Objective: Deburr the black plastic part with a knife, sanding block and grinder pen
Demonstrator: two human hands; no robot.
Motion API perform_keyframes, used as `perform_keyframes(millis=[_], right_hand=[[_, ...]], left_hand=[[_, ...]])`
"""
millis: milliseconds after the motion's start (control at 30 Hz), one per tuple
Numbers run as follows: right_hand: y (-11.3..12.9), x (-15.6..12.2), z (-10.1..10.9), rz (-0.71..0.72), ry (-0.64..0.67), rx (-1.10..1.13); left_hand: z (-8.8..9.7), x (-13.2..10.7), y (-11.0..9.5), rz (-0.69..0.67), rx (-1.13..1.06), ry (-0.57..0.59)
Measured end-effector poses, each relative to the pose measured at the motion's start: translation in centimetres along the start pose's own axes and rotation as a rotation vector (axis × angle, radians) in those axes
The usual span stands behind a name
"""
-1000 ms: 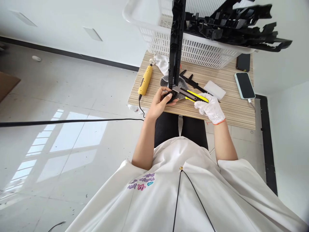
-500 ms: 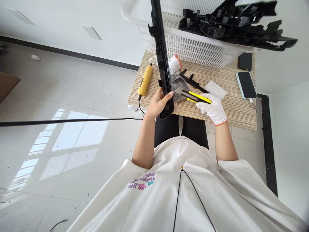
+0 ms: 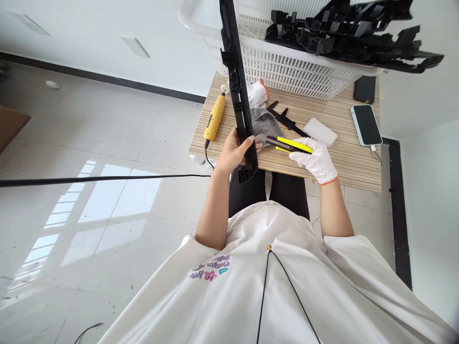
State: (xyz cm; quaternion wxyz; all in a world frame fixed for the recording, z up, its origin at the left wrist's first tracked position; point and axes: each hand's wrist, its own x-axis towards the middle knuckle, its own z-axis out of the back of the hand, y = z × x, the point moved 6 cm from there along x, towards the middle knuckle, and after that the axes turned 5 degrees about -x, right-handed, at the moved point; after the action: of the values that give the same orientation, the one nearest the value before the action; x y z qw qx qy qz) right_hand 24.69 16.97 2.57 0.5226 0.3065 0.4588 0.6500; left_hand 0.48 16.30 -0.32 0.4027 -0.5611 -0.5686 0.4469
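My bare left hand (image 3: 235,152) grips a long black plastic trim part (image 3: 241,95) near its lower end. The part stands up at a slight slant, its top running past the upper edge of the view. In my right hand (image 3: 315,160), which wears a white knitted glove with an orange cuff, is a yellow and black utility knife (image 3: 292,144). Its blade points left and lies close to the trim part's right edge; whether it touches I cannot tell. Behind the blade lies a grey cloth (image 3: 265,122) on the wood-patterned table (image 3: 344,165).
A white plastic basket (image 3: 287,71) at the back holds several black plastic parts (image 3: 337,38). On the table lie a yellow rotary tool (image 3: 215,117), a white glove (image 3: 256,93), a black caliper (image 3: 285,117), a white card (image 3: 320,132), a phone (image 3: 366,125) and a black phone (image 3: 365,89).
The trim part has tilted and turned slightly in my left hand, its top shifting left. My right hand has moved the knife a little to the left.
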Motion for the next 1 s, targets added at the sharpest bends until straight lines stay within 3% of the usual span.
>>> perform_keyframes(millis=[300,700,1000], right_hand=[[0.8,0.0,-0.5,0.123,0.077,-0.104],[0.6,0.1,-0.7,0.159,0.111,-0.111],[0.8,0.2,-0.8,0.16,0.132,-0.141]], left_hand=[[0.2,0.4,0.5,0.041,-0.021,-0.04],[-0.5,-0.2,-0.7,-0.034,-0.099,-0.018],[-0.2,-0.1,-0.2,0.044,-0.162,-0.026]])
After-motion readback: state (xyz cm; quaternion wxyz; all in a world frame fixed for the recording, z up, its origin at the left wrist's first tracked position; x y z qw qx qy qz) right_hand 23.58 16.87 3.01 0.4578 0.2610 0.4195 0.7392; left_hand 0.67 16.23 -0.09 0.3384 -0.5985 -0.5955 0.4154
